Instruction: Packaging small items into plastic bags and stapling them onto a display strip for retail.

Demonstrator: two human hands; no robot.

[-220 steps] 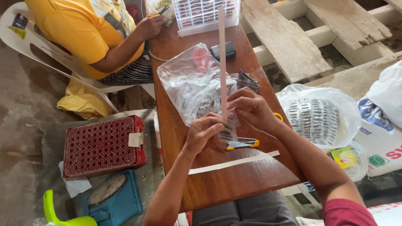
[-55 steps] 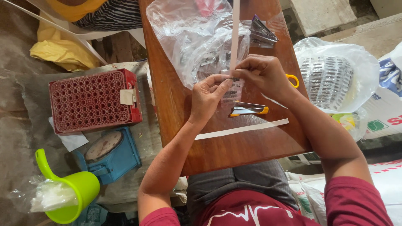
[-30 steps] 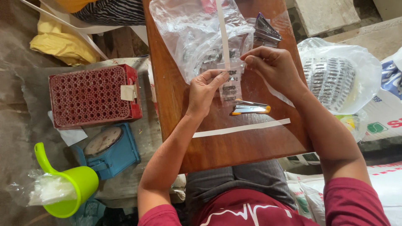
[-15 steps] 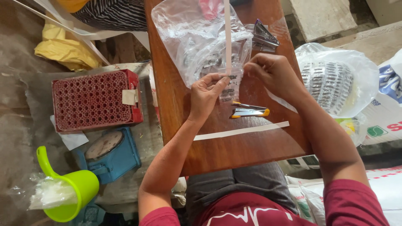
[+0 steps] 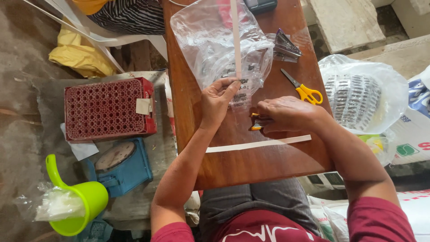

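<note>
Wooden table [image 5: 268,166] stands beside concrete floor [image 5: 27,67].

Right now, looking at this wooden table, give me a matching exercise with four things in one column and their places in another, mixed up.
Things:
1 scissors
2 white strip
3 red crate
4 green jug

Places:
A on the floor beside the blue scale
B flat on the table nearest the person
C right of the clear bag
D on the floor left of the table

Pairs: 1-C, 2-B, 3-D, 4-A
</note>
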